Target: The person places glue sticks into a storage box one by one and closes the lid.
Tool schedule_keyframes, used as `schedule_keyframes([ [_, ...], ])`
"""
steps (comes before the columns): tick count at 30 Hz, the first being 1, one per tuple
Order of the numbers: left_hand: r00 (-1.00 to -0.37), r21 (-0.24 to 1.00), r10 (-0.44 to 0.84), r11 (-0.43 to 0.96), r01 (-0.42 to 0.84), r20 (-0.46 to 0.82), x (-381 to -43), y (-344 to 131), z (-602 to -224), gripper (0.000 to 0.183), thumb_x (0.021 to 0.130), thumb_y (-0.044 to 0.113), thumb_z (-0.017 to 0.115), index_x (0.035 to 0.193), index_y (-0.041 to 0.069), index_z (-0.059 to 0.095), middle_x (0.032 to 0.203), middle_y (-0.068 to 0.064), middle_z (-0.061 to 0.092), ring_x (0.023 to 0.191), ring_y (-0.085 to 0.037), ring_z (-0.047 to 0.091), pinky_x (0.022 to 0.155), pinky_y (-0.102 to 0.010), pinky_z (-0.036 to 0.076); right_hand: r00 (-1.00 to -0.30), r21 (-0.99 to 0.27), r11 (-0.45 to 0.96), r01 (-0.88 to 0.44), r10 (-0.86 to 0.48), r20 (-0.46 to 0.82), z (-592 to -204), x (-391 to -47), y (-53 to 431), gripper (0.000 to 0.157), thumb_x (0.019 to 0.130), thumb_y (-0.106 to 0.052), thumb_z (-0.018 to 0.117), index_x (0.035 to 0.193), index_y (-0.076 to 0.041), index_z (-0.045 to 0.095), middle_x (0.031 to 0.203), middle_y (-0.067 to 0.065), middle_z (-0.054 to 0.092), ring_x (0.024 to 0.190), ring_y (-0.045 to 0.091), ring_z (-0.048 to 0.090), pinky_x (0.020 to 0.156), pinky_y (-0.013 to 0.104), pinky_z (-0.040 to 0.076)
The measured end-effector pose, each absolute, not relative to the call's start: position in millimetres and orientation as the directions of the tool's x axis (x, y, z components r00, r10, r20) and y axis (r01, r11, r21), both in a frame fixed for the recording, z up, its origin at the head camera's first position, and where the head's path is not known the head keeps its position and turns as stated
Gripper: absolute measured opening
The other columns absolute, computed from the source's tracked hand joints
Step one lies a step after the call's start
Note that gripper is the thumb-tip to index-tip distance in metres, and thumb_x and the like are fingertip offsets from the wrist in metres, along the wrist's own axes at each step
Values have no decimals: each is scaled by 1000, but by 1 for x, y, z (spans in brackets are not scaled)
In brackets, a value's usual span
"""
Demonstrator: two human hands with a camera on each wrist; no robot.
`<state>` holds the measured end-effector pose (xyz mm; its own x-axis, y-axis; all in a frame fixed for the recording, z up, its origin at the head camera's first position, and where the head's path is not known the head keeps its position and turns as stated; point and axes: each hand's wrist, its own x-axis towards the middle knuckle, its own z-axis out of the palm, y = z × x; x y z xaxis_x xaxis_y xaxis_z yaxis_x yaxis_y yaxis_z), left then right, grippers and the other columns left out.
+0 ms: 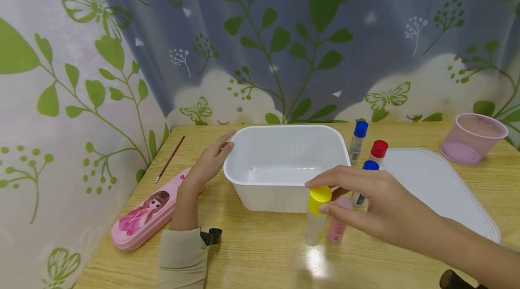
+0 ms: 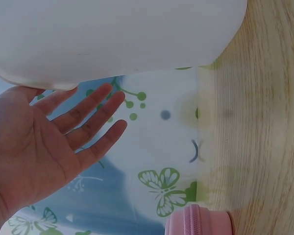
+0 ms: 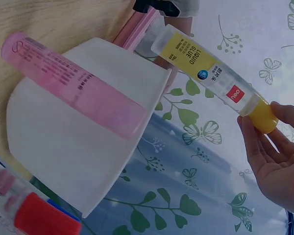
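My right hand (image 1: 386,194) pinches the yellow cap of a liquid glue bottle (image 1: 315,228) between thumb and fingers, in front of the white plastic bin (image 1: 268,196). In the right wrist view the printed label of that glue bottle (image 3: 201,68) faces the camera; I cannot tell whether its base touches the table. My left hand (image 1: 207,162) touches the bin's left rim. Its fingers are extended, as the left hand (image 2: 34,142) shows in the left wrist view. Just beside the glue bottle stands a pink bottle (image 1: 336,231), its top partly behind my right fingers.
Right of the bin stand two blue-capped bottles, one farther back (image 1: 357,142), one nearer (image 1: 370,165), and a red-capped bottle (image 1: 379,149). A white lid (image 1: 426,189) lies beyond, near a pink basket (image 1: 473,142). At left are a pink pencil case (image 1: 142,216) and a thin brush (image 1: 170,160).
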<state>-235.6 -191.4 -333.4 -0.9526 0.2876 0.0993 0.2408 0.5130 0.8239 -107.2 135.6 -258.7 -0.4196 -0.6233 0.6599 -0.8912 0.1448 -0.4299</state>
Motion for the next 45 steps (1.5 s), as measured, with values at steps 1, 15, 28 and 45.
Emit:
schedule_keyframes([
  [1,-952,823,290,513,244,102,-235,-192,-333,52,99,41,37,145,19,30,127,-15,50,111,-30,51,92,-50,38,-398,-427,117,-897,-636,661,-271,-121,142,28,89,-13,62,116,-5,59,106,3,62,83,11,62,71,22,50],
  [15,-951,833,298,502,230,83,-236,-192,-332,51,99,41,37,145,21,30,125,-15,52,108,-29,52,92,-51,37,-542,-496,263,-828,-605,584,-193,-134,119,34,77,4,70,110,-6,64,104,-3,64,88,8,62,72,21,50],
  [28,-954,838,291,503,214,69,-235,-191,-332,51,99,41,36,146,21,28,127,-15,50,112,-30,50,94,-51,35,-601,-535,317,-783,-606,521,-178,-179,102,28,84,-7,68,111,-5,64,94,-1,65,79,5,62,70,25,51],
  [45,-958,851,280,489,194,57,-235,-191,-331,50,98,41,38,145,23,31,123,-13,53,108,-27,53,93,-49,37,-685,-640,398,-657,-669,288,-201,-233,68,33,83,-14,70,113,-3,63,109,5,63,91,15,62,77,30,50],
])
